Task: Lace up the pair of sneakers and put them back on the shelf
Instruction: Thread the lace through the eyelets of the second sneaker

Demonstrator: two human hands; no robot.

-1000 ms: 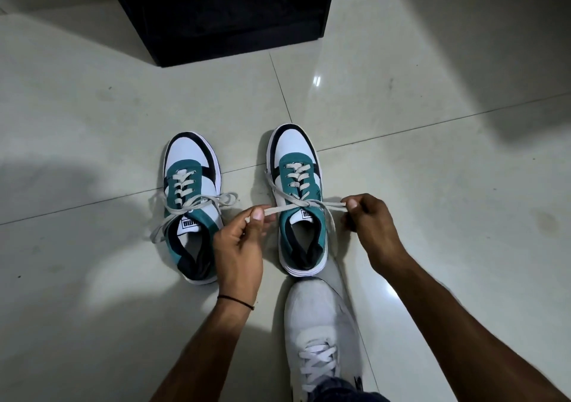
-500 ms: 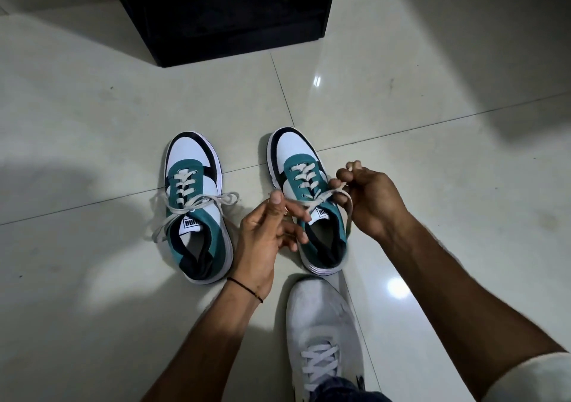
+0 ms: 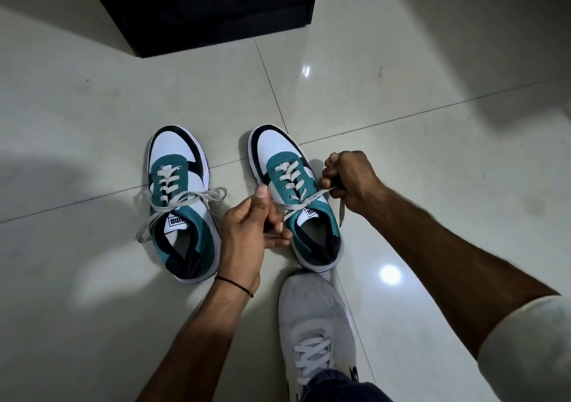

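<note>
Two white, teal and black sneakers stand side by side on the tiled floor, toes pointing away from me. The left sneaker (image 3: 182,204) has its white lace tied in a loose bow. Over the right sneaker (image 3: 293,197), which is turned a little clockwise, my left hand (image 3: 250,231) pinches one end of its white lace (image 3: 304,202) between thumb and fingers. My right hand (image 3: 352,179) grips the other end at the shoe's right side. The lace runs taut between both hands across the tongue, and a short tail hangs below my right fist.
A black shelf unit (image 3: 213,9) stands on the floor just beyond the sneakers. My own grey shoe (image 3: 315,327) rests right behind the right sneaker's heel. Glossy pale tiles (image 3: 432,123) surround everything.
The right sneaker has twisted clockwise. My right hand rose from beside the shoe's collar to its upper right side, and my left hand shifted right, both still pulling the lace ends.
</note>
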